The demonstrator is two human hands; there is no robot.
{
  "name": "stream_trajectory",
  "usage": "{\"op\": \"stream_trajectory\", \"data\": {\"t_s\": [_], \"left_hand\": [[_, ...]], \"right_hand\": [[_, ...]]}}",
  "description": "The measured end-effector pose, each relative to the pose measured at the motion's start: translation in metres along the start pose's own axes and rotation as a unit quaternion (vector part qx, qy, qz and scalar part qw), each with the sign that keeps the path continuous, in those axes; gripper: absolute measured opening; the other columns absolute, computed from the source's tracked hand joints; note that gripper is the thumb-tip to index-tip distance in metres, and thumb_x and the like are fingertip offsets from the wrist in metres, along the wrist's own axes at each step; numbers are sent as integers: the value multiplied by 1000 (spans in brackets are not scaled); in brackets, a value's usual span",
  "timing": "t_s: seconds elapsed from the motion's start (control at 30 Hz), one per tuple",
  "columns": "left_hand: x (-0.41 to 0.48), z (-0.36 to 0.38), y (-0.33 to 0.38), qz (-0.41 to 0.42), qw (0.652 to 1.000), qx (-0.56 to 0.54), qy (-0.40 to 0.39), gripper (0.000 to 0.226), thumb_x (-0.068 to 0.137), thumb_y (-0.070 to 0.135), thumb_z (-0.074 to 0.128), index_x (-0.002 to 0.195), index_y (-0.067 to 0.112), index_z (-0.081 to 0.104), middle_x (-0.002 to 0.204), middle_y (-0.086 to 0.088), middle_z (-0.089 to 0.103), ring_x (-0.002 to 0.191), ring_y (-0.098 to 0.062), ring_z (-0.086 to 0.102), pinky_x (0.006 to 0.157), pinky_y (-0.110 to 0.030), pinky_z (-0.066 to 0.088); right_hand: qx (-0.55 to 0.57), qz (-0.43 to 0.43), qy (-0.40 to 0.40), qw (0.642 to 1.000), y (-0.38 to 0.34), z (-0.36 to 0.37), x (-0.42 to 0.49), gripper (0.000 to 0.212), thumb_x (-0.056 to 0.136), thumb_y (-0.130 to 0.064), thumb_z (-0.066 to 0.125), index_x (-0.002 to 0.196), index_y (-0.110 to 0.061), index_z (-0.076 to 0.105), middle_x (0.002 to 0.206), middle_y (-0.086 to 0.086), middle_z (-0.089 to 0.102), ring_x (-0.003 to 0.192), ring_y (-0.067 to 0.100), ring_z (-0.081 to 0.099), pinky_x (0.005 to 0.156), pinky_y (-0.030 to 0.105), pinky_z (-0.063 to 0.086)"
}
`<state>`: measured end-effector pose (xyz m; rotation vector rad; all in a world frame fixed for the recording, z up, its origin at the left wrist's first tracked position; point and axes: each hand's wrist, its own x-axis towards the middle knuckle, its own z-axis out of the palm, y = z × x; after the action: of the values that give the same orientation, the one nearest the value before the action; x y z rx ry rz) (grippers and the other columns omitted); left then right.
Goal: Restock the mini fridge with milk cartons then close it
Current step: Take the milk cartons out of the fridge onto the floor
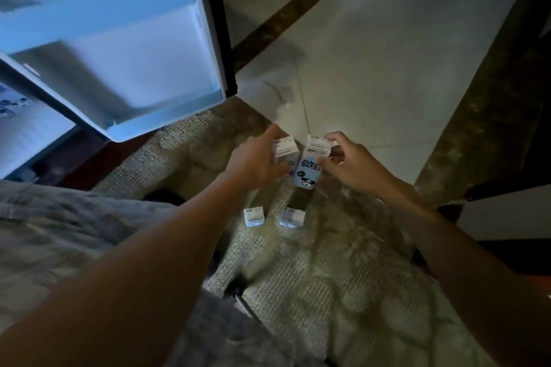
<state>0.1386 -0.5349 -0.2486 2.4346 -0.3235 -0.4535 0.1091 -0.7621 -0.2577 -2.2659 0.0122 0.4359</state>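
Two bare forearms reach out over a grey lap (68, 217) and a patterned rug (343, 292), each hand wrapped around its own milk carton, lifted above the rug — the left hand (256, 161) grasps the left carton (285, 149), the right hand (351, 162) pinches the right carton (311, 162), the two cartons just beside each other. Two more cartons — one (254, 216) and another (292, 217) — stand on the rug below them. At upper left the fridge door (134, 48) hangs open, its shelves blurred.
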Motion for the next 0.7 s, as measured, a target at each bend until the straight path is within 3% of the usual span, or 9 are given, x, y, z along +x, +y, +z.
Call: {"op": "stream_trajectory", "data": {"t_s": [0.07,0.13,0.27,0.3,0.4,0.43,0.6,0.7], "left_hand": [[1,13,-12,-21,998,64,-9,47,81,41,73,115,29,43,106,1,69,88,-23,67,77,-46,58],[2,28,-23,-43,996,69,-18,52,83,41,73,122,24,42,107,-1,66,89,-25,65,76,-43,55],[7,54,-40,-91,994,50,-34,57,84,36,72,127,15,39,104,-6,64,87,-28,64,71,-40,54],[9,61,-44,-101,993,41,-39,59,84,34,72,128,15,39,104,-7,64,88,-29,65,72,-41,55],[13,78,-56,-123,991,26,-49,62,83,33,72,132,15,38,107,-10,63,93,-32,65,77,-45,56],[14,84,-62,-128,990,39,-53,62,85,34,71,133,14,38,108,-11,63,95,-33,64,77,-43,55],[13,102,-75,-128,986,81,-74,44,90,28,66,122,12,41,110,-16,63,95,-36,62,68,-36,40],[9,113,-80,-122,985,86,-81,41,90,20,64,126,14,44,112,-15,65,96,-37,64,67,-35,39]], "right_hand": [[8,15,-3,1000,16,15,4,32,98,-25,61,127,-27,46,114,-10,64,92,-5,64,71,18,58],[2,28,0,1000,34,32,8,28,96,-21,64,118,-26,47,116,-6,66,93,1,66,73,21,60],[-28,55,56,997,62,65,17,30,87,-13,75,98,-17,48,97,-8,57,84,5,60,64,7,49],[-29,60,60,996,69,73,17,30,85,-11,76,97,-17,49,92,-10,54,82,6,59,66,12,52],[0,86,33,996,90,92,16,32,83,-15,76,98,-27,51,96,-3,64,87,16,68,70,47,61],[6,93,33,995,95,97,16,32,83,-19,76,98,-31,51,97,-3,66,87,17,69,70,49,60],[-50,138,23,989,109,103,18,34,80,-14,74,108,-25,57,105,-2,62,91,17,62,67,28,48],[-37,143,26,989,121,109,17,43,81,-5,72,119,-15,57,115,5,61,92,14,60,64,7,38]]}}
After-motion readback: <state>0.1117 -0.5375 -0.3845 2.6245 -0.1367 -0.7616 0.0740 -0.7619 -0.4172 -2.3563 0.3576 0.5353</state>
